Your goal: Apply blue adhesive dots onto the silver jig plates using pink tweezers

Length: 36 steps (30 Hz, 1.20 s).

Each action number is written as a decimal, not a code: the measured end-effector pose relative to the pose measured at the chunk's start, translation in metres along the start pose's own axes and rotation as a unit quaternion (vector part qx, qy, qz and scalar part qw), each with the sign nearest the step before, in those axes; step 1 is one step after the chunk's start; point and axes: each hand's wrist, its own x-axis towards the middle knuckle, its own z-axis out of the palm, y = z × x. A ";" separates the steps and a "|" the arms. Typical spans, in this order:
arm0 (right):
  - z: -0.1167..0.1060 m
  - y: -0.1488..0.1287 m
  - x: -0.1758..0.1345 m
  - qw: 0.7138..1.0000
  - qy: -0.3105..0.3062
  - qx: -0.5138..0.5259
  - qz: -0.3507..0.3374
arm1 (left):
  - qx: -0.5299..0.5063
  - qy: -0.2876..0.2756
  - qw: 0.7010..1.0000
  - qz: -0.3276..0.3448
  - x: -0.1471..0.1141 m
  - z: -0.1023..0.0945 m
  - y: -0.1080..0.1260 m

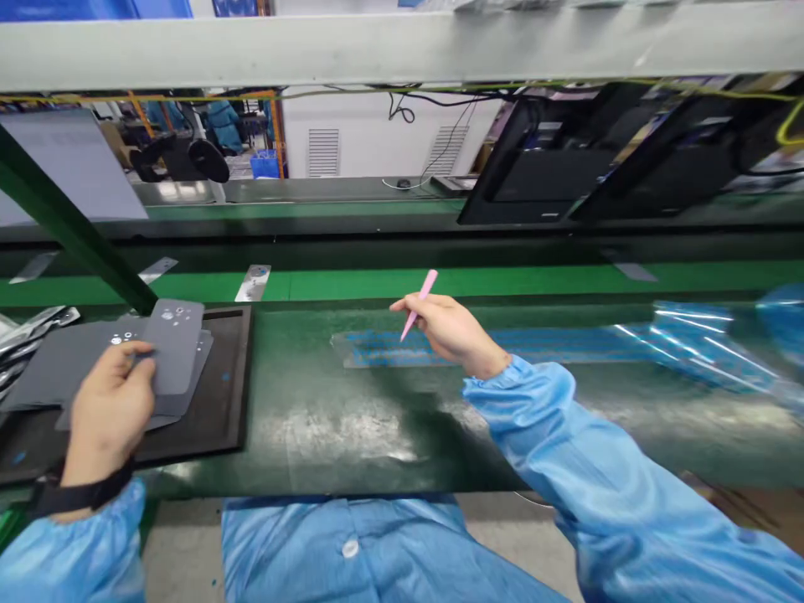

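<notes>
My left hand (pixel 113 402) pinches a grey phone back cover (pixel 179 347) with camera holes near its top, between thumb and fingers. Several similar grey covers lie beneath it in a black tray (pixel 242 377). My right hand (pixel 456 331) is closed around pink tweezers (pixel 419 303), held pen-like with the narrow tip pointing down. Behind and below that hand, a long clear strip with blue pieces (pixel 377 347) lies along the green bench. The tweezer tip appears just above the strip; I cannot tell whether it touches.
Crumpled blue film (pixel 697 343) lies at the right. A green post (pixel 75 226) rises by the tray, and a white beam (pixel 314 54) crosses overhead. Across the bench stand black monitors (pixel 546 167). Small silvery sheets (pixel 254 283) lie along the green belt.
</notes>
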 end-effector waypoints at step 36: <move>0.042 0.067 0.062 0.984 -0.109 0.030 0.137 | 0.100 -0.343 0.861 0.362 -0.096 0.177 0.129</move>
